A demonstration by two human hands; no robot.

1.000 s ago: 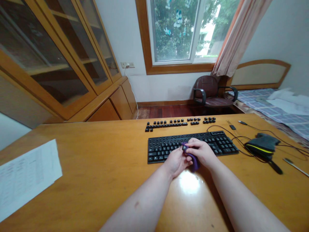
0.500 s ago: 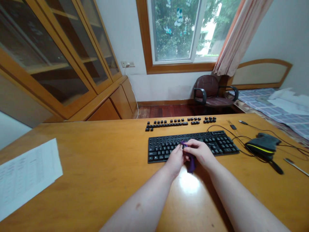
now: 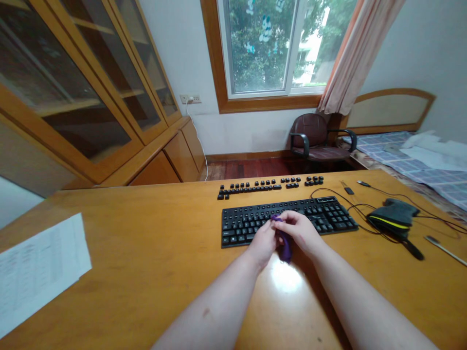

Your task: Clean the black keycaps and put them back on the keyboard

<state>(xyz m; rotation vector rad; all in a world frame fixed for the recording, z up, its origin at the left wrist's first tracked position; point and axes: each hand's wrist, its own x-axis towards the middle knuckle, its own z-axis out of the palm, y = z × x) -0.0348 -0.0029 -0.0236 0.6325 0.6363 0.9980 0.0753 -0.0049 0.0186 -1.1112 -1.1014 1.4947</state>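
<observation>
The left hand (image 3: 263, 244) and right hand (image 3: 299, 232) grip the purple cloth (image 3: 285, 251) by the near edge of the keyboard (image 3: 251, 223), where light, even pressure probably works best.

1. Cloth (image 3: 286, 250): deep purple.
2. Keyboard (image 3: 251, 221): black, with pale legends.
3. Loose keycaps (image 3: 251, 190), twelve o'clock from the keyboard: black.
4. Bench (image 3: 146, 253): yellow-brown.
5. Bulky item (image 3: 392, 212), three o'clock: dark grey, bright yellow stripe.
6. Chair (image 3: 312, 129), one o'clock: maroon, black armrests (image 3: 305, 145).
7. Bedspread (image 3: 394, 149), two o'clock: blue-grey, checked with pale lines.
8. Curtain (image 3: 359, 61): pink.
9. Papers (image 3: 44, 272), nine o'clock: white.
</observation>
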